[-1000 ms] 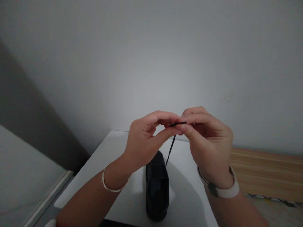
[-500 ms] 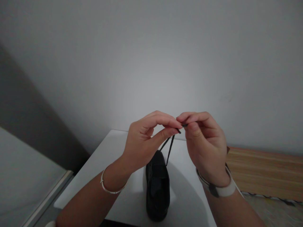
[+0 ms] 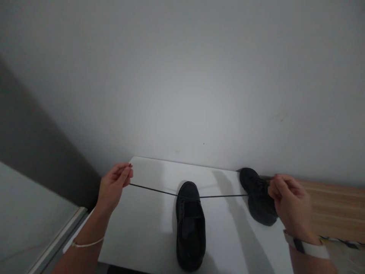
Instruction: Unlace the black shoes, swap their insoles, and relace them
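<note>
A black shoe (image 3: 190,228) stands on the white table, toe toward the wall. A thin black shoelace (image 3: 154,189) passes through the shoe's front and is stretched out to both sides. At the left, my left hand (image 3: 112,186) pinches one end of the lace between thumb and fingers. Far to the right, my right hand (image 3: 292,201) is closed on the other end. Behind that hand lies a second black shoe (image 3: 258,196) with its laces in, partly covered by my fingers.
The white table (image 3: 137,236) stands against a pale grey wall (image 3: 199,95). Wooden boards (image 3: 336,205) show to the right of it. A grey panel (image 3: 37,125) rises at the left, with a white panel (image 3: 28,213) below.
My hands were close together above the shoe with the lace between them. They have moved wide apart and lower, drawing the lace out straight. The second shoe has come into view.
</note>
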Demonstrator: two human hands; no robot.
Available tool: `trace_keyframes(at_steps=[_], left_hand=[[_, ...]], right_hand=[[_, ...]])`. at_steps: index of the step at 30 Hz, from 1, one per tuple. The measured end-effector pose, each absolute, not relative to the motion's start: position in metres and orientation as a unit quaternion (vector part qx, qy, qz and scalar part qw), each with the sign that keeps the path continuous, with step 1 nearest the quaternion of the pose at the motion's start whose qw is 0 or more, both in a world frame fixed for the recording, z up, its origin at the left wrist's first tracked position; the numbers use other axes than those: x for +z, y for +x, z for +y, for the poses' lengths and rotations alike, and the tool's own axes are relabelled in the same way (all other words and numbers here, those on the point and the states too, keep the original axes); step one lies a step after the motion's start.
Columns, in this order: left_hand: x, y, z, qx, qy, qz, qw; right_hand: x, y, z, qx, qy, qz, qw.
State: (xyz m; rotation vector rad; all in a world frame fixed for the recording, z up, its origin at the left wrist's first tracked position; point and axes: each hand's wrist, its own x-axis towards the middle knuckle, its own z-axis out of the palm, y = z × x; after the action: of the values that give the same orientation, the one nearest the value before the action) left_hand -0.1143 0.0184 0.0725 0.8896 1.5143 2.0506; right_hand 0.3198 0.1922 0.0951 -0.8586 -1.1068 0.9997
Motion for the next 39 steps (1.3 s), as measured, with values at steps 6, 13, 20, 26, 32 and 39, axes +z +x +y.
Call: trace_keyframes(at_steps=[6,13,20,26,32,39], left_hand=[[0.018,-0.129,-0.013,0.668,0.306,0.653,0.186],[0.003,-0.127,-0.018,0.59,0.362,0.71,0.126],[0.011,-0.101,-0.003,0.45,0.479,0.746,0.104],[0.014,-0.055,0.009,0.379,0.595,0.699,0.12],[0.009,-0.02,0.02,0.351,0.645,0.666,0.134],[-0.001,-0.006,0.025,0.344,0.649,0.664,0.141]], right_hand=[[0.019,0.349,0.201,0.392,-0.476,-0.473,0.629],[0.007,0.354,0.2,0.307,-0.527,-0.553,0.567],[0.023,0.312,0.172,0.31,-0.465,-0.726,0.402],[0.019,0.256,0.139,0.365,-0.363,-0.806,0.293],[0.006,0.23,0.132,0.391,-0.333,-0.811,0.28],[-0.006,0.225,0.13,0.391,-0.34,-0.789,0.33]])
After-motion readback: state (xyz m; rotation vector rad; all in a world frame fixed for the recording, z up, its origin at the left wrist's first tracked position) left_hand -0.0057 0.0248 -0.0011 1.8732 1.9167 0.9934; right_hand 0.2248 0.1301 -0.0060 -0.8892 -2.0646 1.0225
